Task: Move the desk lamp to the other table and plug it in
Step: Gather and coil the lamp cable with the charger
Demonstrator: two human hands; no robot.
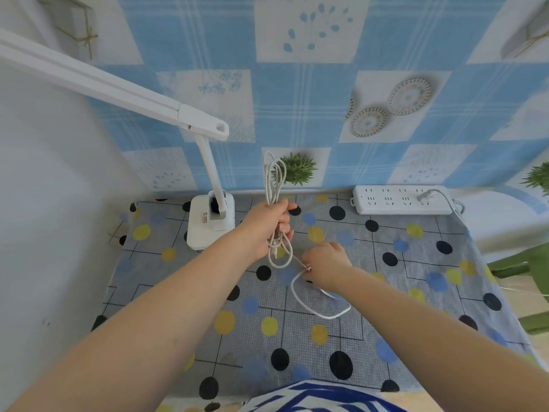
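From the head view, the white lamp (211, 221) stands on the table (386, 292) at its far left corner, base close to the wall, its long head reaching up to the left. The left hand (264, 230) grips a coiled bundle of the white cord (274, 185), with loops standing above the fist. The right hand (325, 264) pinches the cord just beside the bundle; one loose loop lies on the cloth below it. A white strip (401, 200) lies along the far edge at the right, one plug (426, 195) in its right end, other sockets free. The near cloth is open.
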